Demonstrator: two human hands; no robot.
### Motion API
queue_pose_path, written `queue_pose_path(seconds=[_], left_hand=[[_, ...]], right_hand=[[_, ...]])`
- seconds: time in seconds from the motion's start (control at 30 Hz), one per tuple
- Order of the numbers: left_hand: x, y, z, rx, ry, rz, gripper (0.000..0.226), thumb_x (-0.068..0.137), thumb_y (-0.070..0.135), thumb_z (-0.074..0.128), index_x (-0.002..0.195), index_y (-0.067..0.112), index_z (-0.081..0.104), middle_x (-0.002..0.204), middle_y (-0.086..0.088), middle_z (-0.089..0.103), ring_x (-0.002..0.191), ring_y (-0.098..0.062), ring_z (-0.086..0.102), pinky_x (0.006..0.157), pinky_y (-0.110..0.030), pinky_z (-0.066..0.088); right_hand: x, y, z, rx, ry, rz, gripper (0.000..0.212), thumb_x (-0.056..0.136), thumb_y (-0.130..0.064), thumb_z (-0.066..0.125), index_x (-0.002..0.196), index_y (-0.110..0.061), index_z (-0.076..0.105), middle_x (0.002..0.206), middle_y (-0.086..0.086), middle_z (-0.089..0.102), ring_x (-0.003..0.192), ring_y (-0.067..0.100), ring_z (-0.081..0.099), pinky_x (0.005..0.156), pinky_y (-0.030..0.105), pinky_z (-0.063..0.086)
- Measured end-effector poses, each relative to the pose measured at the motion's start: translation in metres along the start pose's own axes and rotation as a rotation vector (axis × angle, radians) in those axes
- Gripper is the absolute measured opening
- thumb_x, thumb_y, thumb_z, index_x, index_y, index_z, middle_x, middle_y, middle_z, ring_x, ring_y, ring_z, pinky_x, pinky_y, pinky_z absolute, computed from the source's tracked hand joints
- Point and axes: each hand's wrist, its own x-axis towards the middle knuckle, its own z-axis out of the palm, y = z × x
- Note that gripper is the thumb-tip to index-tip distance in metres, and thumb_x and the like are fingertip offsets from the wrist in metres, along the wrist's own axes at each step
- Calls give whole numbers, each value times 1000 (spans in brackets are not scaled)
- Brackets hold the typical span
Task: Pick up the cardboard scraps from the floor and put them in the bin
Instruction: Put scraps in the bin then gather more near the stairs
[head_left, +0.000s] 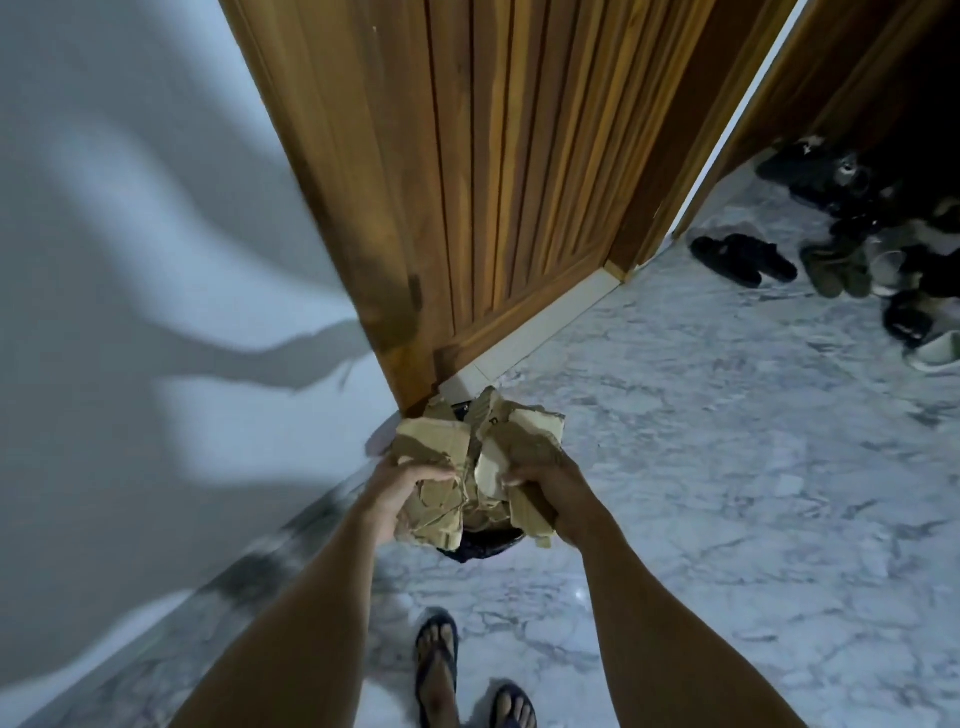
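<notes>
A bundle of torn brown cardboard scraps (480, 457) is held between both my hands, right over a dark bin (485, 545) that stands on the floor by the wall corner. My left hand (397, 491) grips the left side of the bundle. My right hand (550, 499) grips the right side, fingers curled round several pieces. Only the bin's near dark rim and a bit of its far edge show; the scraps hide the opening.
A wooden door (493, 171) stands just behind the bin, with a white wall (130, 260) at left. The floor (727, 467) is marble. Several shoes and sandals (841, 249) lie at the right by a doorway. My feet in flip-flops (457, 670) stand below the bin.
</notes>
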Motion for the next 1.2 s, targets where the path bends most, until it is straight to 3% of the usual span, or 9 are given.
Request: queue_pose_path(seconds=[0.1, 0.2, 0.43, 0.6, 0.73, 0.83, 1.03, 1.1, 1.2], left_hand=[[62, -6, -6, 37, -23, -57, 85, 41, 33, 96, 117, 16, 63, 104, -13, 75, 99, -35, 70, 93, -52, 55], [131, -22, -8, 28, -21, -88, 70, 51, 24, 90, 115, 17, 62, 106, -16, 73, 102, -37, 68, 98, -55, 51], [265, -106, -9, 1, 46, -131, 46, 48, 20, 82, 93, 16, 72, 92, -9, 75, 86, -29, 68, 87, -41, 51], [303, -131, -7, 34, 27, -118, 58, 66, 28, 84, 119, 17, 66, 109, -6, 75, 105, -27, 68, 83, -35, 50], [302, -133, -2, 158, -52, -183, 33, 88, 28, 70, 120, 27, 60, 106, 8, 69, 95, -7, 64, 78, -19, 45], [290, -124, -3, 213, -30, -193, 50, 83, 42, 73, 128, 24, 59, 124, 6, 63, 111, -13, 58, 98, -26, 40], [229, -63, 21, 175, 34, -153, 35, 98, 29, 59, 130, 14, 57, 123, 4, 57, 95, -12, 56, 89, -25, 38], [203, -41, 33, 155, 24, -146, 38, 100, 24, 56, 134, 6, 55, 129, 1, 56, 107, -16, 58, 87, -27, 40], [151, -11, 52, 185, 11, -116, 43, 101, 25, 54, 140, 8, 51, 132, 1, 52, 113, -13, 48, 95, -27, 34]], right_hand=[[58, 5, 2, 6, 13, 47, 27, 70, 12, 73, 89, -6, 71, 88, 22, 71, 79, 34, 68, 77, 48, 55], [131, 27, 1, 20, 44, 113, 24, 67, 12, 75, 86, -4, 73, 92, 24, 71, 82, 37, 68, 80, 53, 56], [276, 101, -7, -58, 34, 166, 48, 68, 12, 70, 112, -7, 67, 86, 18, 70, 78, 36, 68, 70, 46, 56], [309, 121, -10, -129, -20, 213, 47, 77, 9, 68, 108, -26, 63, 83, 7, 67, 72, 25, 61, 69, 37, 50], [303, 116, -14, -145, -31, 209, 42, 85, 6, 62, 95, -35, 59, 85, -8, 63, 78, 15, 57, 63, 28, 41], [287, 102, -20, -90, 39, 226, 48, 84, -2, 67, 119, -32, 54, 96, -9, 61, 82, 12, 54, 62, 29, 38], [227, 63, -18, -17, 62, 211, 56, 88, -13, 67, 139, -30, 51, 126, 1, 61, 92, 16, 60, 65, 28, 45], [194, 49, -15, 10, 42, 214, 60, 90, -13, 65, 145, -28, 46, 137, 3, 55, 100, 20, 58, 63, 27, 44], [135, 26, -14, 52, 40, 193, 49, 95, -3, 58, 138, -22, 46, 112, 4, 56, 100, 20, 59, 70, 29, 47]])
